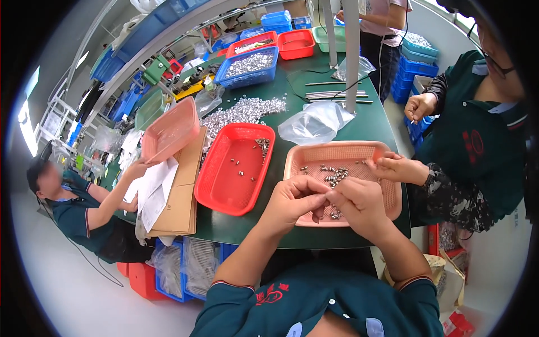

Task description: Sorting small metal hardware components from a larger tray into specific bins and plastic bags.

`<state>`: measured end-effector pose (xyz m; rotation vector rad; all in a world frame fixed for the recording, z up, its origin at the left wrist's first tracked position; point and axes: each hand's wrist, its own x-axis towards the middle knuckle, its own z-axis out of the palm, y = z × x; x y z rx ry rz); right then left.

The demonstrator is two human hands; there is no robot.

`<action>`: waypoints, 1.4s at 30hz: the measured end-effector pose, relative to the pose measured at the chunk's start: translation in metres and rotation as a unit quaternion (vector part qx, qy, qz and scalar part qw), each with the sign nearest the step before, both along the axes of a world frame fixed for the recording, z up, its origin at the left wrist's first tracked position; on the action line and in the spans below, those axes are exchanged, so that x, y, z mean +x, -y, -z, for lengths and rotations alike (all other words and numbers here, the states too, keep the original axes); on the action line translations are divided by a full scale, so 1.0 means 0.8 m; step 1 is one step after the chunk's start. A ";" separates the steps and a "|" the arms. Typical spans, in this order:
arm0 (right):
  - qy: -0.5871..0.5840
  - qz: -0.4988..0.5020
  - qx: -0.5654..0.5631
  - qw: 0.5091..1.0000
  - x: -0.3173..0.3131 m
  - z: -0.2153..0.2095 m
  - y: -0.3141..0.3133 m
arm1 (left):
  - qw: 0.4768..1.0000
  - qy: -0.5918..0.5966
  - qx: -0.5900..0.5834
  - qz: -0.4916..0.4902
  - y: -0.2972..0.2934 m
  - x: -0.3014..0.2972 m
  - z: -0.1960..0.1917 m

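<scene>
My left hand (295, 203) and my right hand (360, 206) meet fingertip to fingertip over the near side of a pink perforated basket (342, 150). Both are closed in a pinch; whatever lies between the fingers is hidden or too small to name. Small shiny metal parts (337, 175) lie in a loose heap on the basket's floor, partly covered by my hands. At the basket's right rim reaches a co-worker's hand (400, 168), while that person's other hand (421, 106) pinches a tiny piece. Left of my hands stands a red tray (230, 180) with a few similar metal parts.
A large pile of silvery parts (247, 109) covers the green table (297, 73) behind the red tray. A clear plastic bag (317, 124) lies beyond the basket, near a metal post (351, 56). At left, another person lifts a pink tray (173, 128) above cardboard (179, 194).
</scene>
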<state>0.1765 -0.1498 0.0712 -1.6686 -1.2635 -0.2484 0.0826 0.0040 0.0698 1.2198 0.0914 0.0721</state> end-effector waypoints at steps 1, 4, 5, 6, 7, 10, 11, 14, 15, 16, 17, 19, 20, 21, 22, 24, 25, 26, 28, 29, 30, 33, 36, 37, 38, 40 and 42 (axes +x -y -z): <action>-0.088 -0.003 0.010 0.996 -0.003 0.005 -0.001 | 1.000 -0.002 0.000 0.002 0.004 0.003 0.002; -0.218 0.012 0.007 0.976 -0.006 0.031 0.009 | 0.999 -0.001 0.040 -0.006 0.011 0.008 0.013; -0.261 0.025 -0.004 0.965 -0.006 0.040 0.015 | 0.999 -0.001 0.042 -0.008 0.008 0.007 0.016; -0.304 0.044 0.026 0.951 -0.005 0.043 0.024 | 0.995 -0.016 0.085 -0.040 0.005 0.007 0.018; -0.346 0.063 0.056 0.934 -0.003 0.045 0.033 | 0.989 -0.030 0.127 -0.073 0.002 0.008 0.021; -0.293 0.100 0.079 0.948 -0.005 0.057 0.050 | 0.894 0.035 0.432 -0.113 -0.006 0.014 0.037; -0.266 0.123 0.072 0.953 -0.005 0.061 0.057 | 0.756 0.105 0.629 -0.147 -0.005 0.019 0.039; -0.064 0.246 0.026 0.967 0.007 0.073 0.084 | 0.767 -0.071 0.583 -0.259 -0.013 -0.009 0.051; -0.088 0.257 0.056 0.961 0.010 0.077 0.090 | 0.748 -0.091 0.601 -0.266 -0.017 -0.027 0.063; -0.111 0.296 0.059 0.947 0.014 0.078 0.096 | 0.685 -0.057 0.666 -0.289 -0.015 -0.038 0.072; -0.123 0.312 0.037 0.941 0.022 0.084 0.107 | 0.616 -0.023 0.725 -0.308 -0.012 -0.046 0.080; -0.135 0.338 0.021 0.931 0.044 0.113 0.122 | 0.675 -0.131 0.663 -0.297 -0.007 -0.046 0.102; -0.182 0.327 0.008 0.927 0.053 0.120 0.124 | 0.743 -0.171 0.589 -0.268 -0.014 -0.041 0.112; -0.226 0.294 0.035 0.928 0.060 0.137 0.123 | 0.850 -0.178 0.453 -0.200 -0.031 -0.030 0.127; -0.224 0.281 0.035 0.932 0.067 0.146 0.124 | 0.933 -0.227 0.224 -0.166 -0.042 -0.017 0.129; -0.353 0.211 -0.050 0.910 0.078 0.155 0.125 | 0.977 -0.163 0.057 -0.125 -0.042 -0.003 0.136; -0.348 0.201 -0.051 0.914 0.079 0.155 0.125 | 0.980 -0.071 0.134 -0.128 -0.040 0.000 0.140; -0.333 0.222 -0.038 0.916 0.076 0.159 0.131 | 0.973 -0.135 0.167 -0.086 -0.041 0.003 0.131; -0.337 0.241 0.011 0.910 0.072 0.161 0.136 | 0.980 -0.102 0.152 -0.075 -0.034 -0.003 0.115; -0.336 0.241 0.010 0.910 0.068 0.159 0.140 | 0.986 -0.072 0.138 -0.064 -0.026 -0.012 0.098; -0.340 0.213 0.029 0.916 0.064 0.152 0.143 | 0.990 -0.054 0.111 -0.066 -0.020 -0.024 0.074; -0.356 0.163 0.088 0.916 0.031 0.108 0.129 | 0.994 0.004 0.076 -0.082 -0.014 -0.069 0.021; -0.405 0.078 0.127 0.902 0.011 0.081 0.127 | 0.985 0.001 0.010 -0.173 -0.024 -0.100 0.001; -0.387 0.018 0.224 0.894 0.003 0.070 0.113 | 0.978 0.000 -0.015 -0.209 -0.034 -0.115 0.001; -0.409 -0.010 0.236 0.881 0.008 0.066 0.110 | 0.971 -0.003 -0.041 -0.234 -0.042 -0.128 -0.001; -0.422 0.022 0.255 0.870 -0.003 0.037 0.084 | 0.959 0.022 -0.044 -0.279 -0.047 -0.168 -0.024; -0.392 -0.002 0.166 0.905 -0.009 0.026 0.057 | 0.927 -0.010 -0.045 -0.373 -0.068 -0.220 -0.030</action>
